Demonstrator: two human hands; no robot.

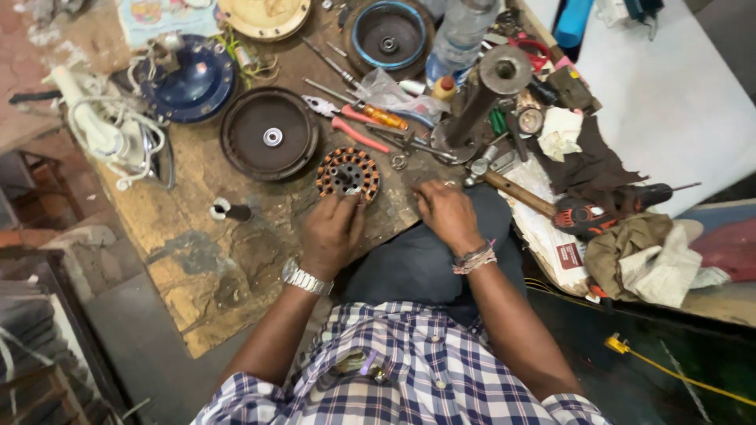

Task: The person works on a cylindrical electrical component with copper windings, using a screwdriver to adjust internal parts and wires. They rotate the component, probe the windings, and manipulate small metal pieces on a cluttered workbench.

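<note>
Left hand (331, 234) grips stator (348, 173) near bench edge (394, 228).

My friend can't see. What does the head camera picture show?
A person's left hand holds a round motor part wound with copper wire on a worn wooden workbench, while the right hand rests beside it. Around them lie dark round motor covers, pliers, screwdrivers, a hammer and a drill.

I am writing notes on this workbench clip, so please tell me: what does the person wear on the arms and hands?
Both hands are bare, with no gloves. The left hand has a silver metal-link watch at the wrist. The right hand has a bundle of thin thread bracelets, pinkish and pale. The forearms are uncovered; short sleeves of a blue, white and dark checked shirt end near the elbows.
</note>
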